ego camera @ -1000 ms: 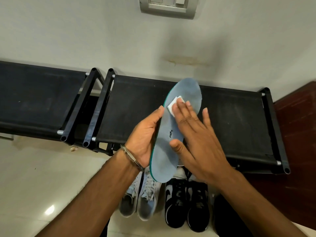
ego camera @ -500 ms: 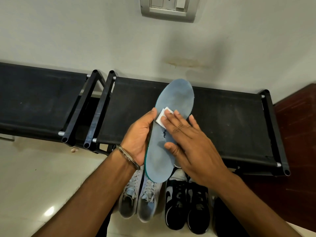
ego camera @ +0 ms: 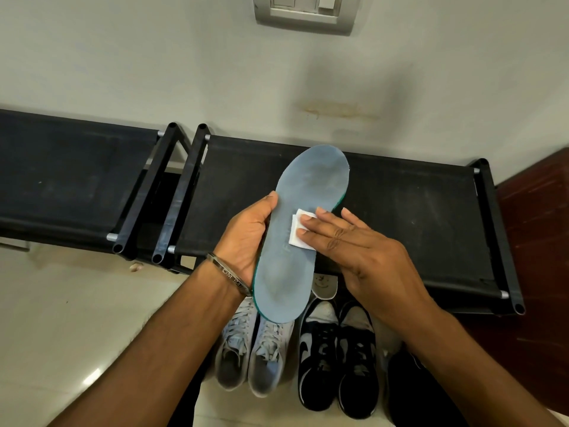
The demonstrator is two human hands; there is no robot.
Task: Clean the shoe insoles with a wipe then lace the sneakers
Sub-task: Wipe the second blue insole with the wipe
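Observation:
My left hand (ego camera: 246,238) grips a blue-grey insole (ego camera: 295,266) with a green edge by its left side, holding it toe-up over the shoe rack. My right hand (ego camera: 363,257) lies flat across the insole's middle and presses a small folded white wipe (ego camera: 300,231) against it with the fingertips. A pair of grey laced sneakers (ego camera: 252,352) stands on the floor below the insole. Beside them to the right stands a pair of black-and-white sneakers (ego camera: 337,355).
A black fabric shoe rack (ego camera: 400,217) runs along the wall, with a second rack (ego camera: 67,183) to its left. Another white insole (ego camera: 324,285) peeks out under the rack edge. A switch plate (ego camera: 304,12) is on the wall. A dark wooden door (ego camera: 535,272) is at right.
My right hand slid the wipe down from near the insole's toe toward its middle. The insole turned more face-on toward me and shifted slightly right.

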